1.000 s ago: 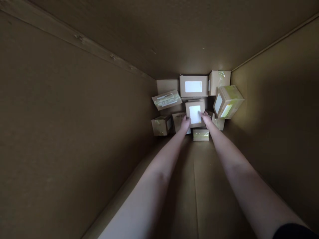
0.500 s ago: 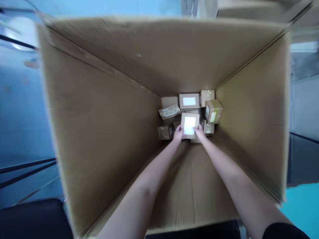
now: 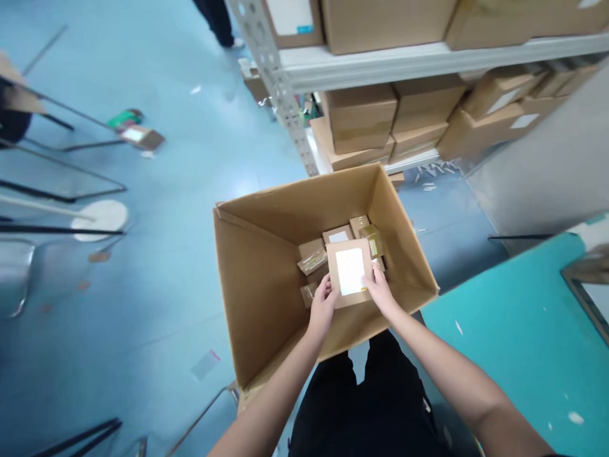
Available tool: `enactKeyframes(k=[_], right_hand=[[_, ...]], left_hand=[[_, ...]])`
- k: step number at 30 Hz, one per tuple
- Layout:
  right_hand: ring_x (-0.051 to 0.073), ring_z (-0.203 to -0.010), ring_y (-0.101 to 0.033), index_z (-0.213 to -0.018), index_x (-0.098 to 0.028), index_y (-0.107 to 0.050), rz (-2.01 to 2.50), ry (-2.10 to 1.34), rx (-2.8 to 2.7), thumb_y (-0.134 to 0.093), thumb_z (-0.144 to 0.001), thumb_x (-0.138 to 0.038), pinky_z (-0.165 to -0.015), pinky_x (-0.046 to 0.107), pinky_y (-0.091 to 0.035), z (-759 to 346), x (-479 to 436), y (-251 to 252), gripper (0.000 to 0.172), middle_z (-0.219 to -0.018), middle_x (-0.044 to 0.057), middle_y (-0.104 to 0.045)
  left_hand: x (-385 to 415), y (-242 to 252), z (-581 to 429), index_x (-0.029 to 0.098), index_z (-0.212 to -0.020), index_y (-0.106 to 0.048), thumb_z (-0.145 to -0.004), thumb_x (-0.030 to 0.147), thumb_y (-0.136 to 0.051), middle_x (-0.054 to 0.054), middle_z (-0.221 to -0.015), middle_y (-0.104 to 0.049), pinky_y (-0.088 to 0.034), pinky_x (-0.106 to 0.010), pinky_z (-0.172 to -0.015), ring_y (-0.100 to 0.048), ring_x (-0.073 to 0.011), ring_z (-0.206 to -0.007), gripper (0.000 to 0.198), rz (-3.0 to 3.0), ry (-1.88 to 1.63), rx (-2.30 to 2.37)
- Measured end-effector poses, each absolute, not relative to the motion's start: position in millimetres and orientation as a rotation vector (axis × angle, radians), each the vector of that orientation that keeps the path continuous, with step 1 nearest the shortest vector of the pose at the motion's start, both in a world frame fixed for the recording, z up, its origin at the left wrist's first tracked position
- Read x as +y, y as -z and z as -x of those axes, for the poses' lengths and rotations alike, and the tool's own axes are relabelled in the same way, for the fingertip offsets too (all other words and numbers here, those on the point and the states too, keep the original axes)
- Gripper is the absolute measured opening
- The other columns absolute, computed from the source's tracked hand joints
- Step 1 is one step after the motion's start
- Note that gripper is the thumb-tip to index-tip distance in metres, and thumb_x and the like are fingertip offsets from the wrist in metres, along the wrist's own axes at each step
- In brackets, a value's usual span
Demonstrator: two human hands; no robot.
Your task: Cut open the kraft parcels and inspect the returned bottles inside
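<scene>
Both hands hold a small cardboard box (image 3: pixel 343 260) with a white label on its upper face, gripping its lower left and lower right sides. My left hand (image 3: pixel 323 306) and my right hand (image 3: pixel 378 291) are inside the mouth of a large open cardboard carton (image 3: pixel 266 298). Below the held box, several small taped cartons lie on the carton's floor, including a flat taped packet (image 3: pixel 313 261) and a yellow-taped box (image 3: pixel 372 240). The held box hides part of this pile.
Metal shelving (image 3: pixel 278 76) stacked with cardboard boxes (image 3: pixel 361 117) stands beyond the carton. A teal surface (image 3: pixel 514 343) lies at lower right, and black metal frames (image 3: pixel 57 190) stand at left on the blue floor. A person's legs (image 3: pixel 216 19) stand at the top.
The view has moved back from inside the carton, and the whole carton and surrounding room now show. The labelled box sits higher above the pile, held between both hands.
</scene>
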State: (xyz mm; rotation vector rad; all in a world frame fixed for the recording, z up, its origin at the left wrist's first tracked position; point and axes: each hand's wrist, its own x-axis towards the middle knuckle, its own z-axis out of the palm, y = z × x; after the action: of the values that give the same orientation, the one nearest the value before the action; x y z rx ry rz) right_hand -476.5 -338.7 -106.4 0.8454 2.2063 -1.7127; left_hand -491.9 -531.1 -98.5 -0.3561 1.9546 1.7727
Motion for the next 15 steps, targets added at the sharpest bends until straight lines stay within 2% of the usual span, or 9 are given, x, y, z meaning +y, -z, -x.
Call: enactKeyframes(k=[4, 8, 11, 15], right_hand=[[0.030, -0.135, -0.050, -0.150, -0.030, -0.045, -0.994, 1.777, 2.338, -0.059, -0.083, -0.042, -0.117, 0.044, -0.036, 423.2, -322.3, 37.6, 0.069, -0.141, 0.008, -0.056], [0.028, -0.134, -0.051, -0.154, -0.031, -0.040, -1.252, 1.810, 2.497, -0.059, -0.081, -0.034, -0.116, 0.044, -0.039, 360.2, -286.9, -5.4, 0.076, -0.139, 0.007, -0.057], [0.028, -0.134, -0.051, -0.158, -0.031, -0.032, -1.513, 1.811, 2.543, -0.059, -0.081, -0.032, -0.115, 0.044, -0.041, 311.6, -252.9, -15.4, 0.081, -0.143, 0.007, -0.055], [0.029, -0.132, -0.053, -0.160, -0.028, -0.026, -1.860, 1.775, 2.488, -0.056, -0.083, -0.034, -0.111, 0.044, -0.045, 250.0, -197.8, -3.3, 0.084, -0.148, 0.010, -0.050]], left_hand=[[-510.9, 49.6, 471.8, 0.030, -0.152, -0.044, -0.093, 0.045, -0.056, -0.007, -0.125, -0.065, -0.053, -0.031, -0.094, -0.064, -0.0223, -0.109, 0.062, 0.100, -1.576, 2.075], [-457.4, 9.1, 460.6, 0.029, -0.150, -0.047, -0.092, 0.042, -0.060, -0.008, -0.127, -0.062, -0.050, -0.030, -0.097, -0.062, -0.0215, -0.110, 0.061, -0.179, -1.472, 2.090], [-394.0, -14.4, 453.2, 0.028, -0.146, -0.053, -0.091, 0.035, -0.059, -0.007, -0.124, -0.062, -0.049, -0.032, -0.098, -0.061, -0.0208, -0.107, 0.056, -0.443, -1.427, 2.036], [-291.7, -23.8, 432.8, 0.026, -0.142, -0.059, -0.088, 0.025, -0.060, -0.007, -0.119, -0.065, -0.047, -0.034, -0.101, -0.061, -0.0217, -0.105, 0.054, -0.741, -1.288, 1.932]])
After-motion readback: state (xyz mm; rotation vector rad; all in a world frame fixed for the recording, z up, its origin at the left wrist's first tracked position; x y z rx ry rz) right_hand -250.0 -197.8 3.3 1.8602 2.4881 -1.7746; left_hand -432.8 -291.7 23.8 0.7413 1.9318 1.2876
